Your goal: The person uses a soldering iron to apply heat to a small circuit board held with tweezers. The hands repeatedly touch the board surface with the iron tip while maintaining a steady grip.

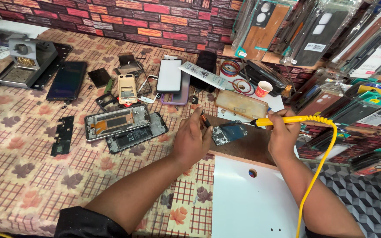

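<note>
— At centre of the frame?

— Small circuit board (228, 132), blue-green, lying on a brown wooden slab (248, 143) (the landmark for all that follows). Left hand (192, 140) at the board's left edge, fingers pressed together around a thin dark tool with a red tip (205, 119), tip angled up and away from the board. Right hand (283, 134) just right of the board, closed around a yellow soldering iron (272, 121), metal point reaching left to the board's top edge; touching or just above, cannot tell.

— And the cord?

— Yellow cable (318, 167), coiled beside the right hand, then dropping straight past the forearm toward the near edge of the frame.

— Left of the board?

— Two opened phone frames (124, 125), overlapping, on a leaf-patterned cloth (18, 154). Farther left, a black bracket piece (62, 134). Beyond those, a dark phone (67, 80) lying flat and a grey soldering station (27, 61) (far corner, by the brick-pattern wall).

— Behind the board?

— Clear amber phone case (241, 104), just past the slab. Farther back, a white-screened phone (169, 76) and a small red-and-white paper cup (263, 88).

— Nearer the camera?

— White panel (243, 202) with a small round hole, butted against the slab's near edge.

— To the right?

— Racks of packaged phone covers (331, 31), hanging well apart from the board.
</note>
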